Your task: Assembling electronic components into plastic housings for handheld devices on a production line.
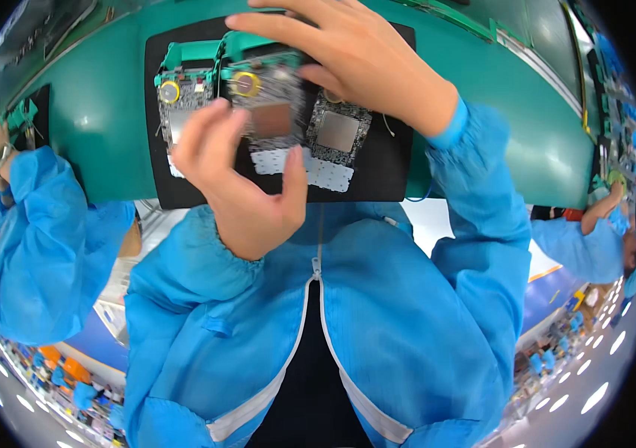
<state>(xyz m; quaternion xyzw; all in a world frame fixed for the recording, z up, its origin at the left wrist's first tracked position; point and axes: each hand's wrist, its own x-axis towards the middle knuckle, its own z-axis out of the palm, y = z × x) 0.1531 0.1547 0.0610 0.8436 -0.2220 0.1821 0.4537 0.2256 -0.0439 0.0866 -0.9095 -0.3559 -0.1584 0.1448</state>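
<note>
Three circuit boards are side by side at a black mat. The middle circuit board (271, 119), blurred by motion, has a green plastic frame on top, a yellow-ringed round part and a square metal plate. My right hand (359, 63) reaches over its upper end, fingers across the green frame and thumb at the right edge, seemingly gripping it. Beside its lower left edge is my left hand (247, 190), fingers and thumb spread; contact is unclear. That hand partly covers the left circuit board (176, 116). Below my right hand lies the right circuit board (340, 131).
The black mat (385, 168) rests on a green worktable (112, 142). Green rails (456, 16) run along the far side. A co-worker's blue sleeve (41, 179) is at the left, and another person's arm (602, 213) is at the far right.
</note>
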